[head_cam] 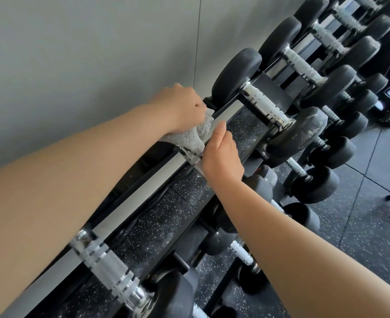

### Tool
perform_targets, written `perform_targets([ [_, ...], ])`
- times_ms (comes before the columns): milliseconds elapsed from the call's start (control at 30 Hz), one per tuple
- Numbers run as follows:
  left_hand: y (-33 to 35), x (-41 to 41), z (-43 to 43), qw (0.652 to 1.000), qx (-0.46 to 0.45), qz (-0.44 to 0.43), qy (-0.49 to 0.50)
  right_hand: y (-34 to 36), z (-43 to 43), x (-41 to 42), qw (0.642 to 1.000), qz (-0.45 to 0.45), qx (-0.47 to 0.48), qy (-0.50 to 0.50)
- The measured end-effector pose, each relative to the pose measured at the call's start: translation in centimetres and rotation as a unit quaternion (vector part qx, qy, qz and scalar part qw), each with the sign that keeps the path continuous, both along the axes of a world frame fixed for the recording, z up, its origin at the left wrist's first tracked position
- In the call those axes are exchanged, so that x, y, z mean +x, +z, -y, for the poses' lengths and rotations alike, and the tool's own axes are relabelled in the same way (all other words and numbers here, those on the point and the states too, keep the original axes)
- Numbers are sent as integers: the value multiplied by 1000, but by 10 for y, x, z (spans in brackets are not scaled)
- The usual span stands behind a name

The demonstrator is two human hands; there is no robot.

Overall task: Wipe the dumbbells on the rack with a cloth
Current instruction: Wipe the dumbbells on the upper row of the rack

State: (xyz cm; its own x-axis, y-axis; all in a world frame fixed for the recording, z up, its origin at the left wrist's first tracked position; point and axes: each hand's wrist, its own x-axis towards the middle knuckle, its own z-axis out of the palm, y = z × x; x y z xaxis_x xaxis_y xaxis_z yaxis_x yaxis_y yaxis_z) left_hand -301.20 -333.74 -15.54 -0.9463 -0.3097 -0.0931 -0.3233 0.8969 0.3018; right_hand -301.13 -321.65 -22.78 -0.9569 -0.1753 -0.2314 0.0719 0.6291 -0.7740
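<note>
left hand (182, 107) around bunched cloth (195, 137)

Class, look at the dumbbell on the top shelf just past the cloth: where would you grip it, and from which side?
Grip the knurled chrome handle, probably coming from above. It spans bare between the rack rails, while the round rubber heads at each end look too broad for a hand.

A tiered black rack (143, 191) with a silver top rail stands on a dark speckled floor (361, 226). Black dumbbells (264, 104) with knurled chrome handles lie side by side across its tiers, their heads resting on the rails.
</note>
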Motion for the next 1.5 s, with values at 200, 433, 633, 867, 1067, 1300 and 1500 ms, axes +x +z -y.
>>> perform_targets([
  [200, -28, 62, 17, 971, 88, -216, -41, 2, -1, 3, 1000, -7, 7, 6],
  [433, -16, 51, 2, 980, 8, -198, -17, 1, -1, 0, 1000, -17, 6, 11],
  [633, -2, 5, -5, 998, -18, -43, 33, 1, -2, 0, 1000, -12, 8, 25],
  [867, 0, -23, 2, 994, 87, 4, 71, 1, -2, -2, 1000, -22, 3, 11],
  [1067, -11, 15, 11, 984, 143, -106, 10, 1, -1, 1, 1000, -23, -6, -6],
  [1300, -34, 56, 19, 952, 153, -252, -86, 1, -2, 2, 1000, -21, -8, -4],
  [1500, -20, 26, -3, 985, -29, -165, -26, 3, -2, -1, 1000, -13, -12, -5],
])
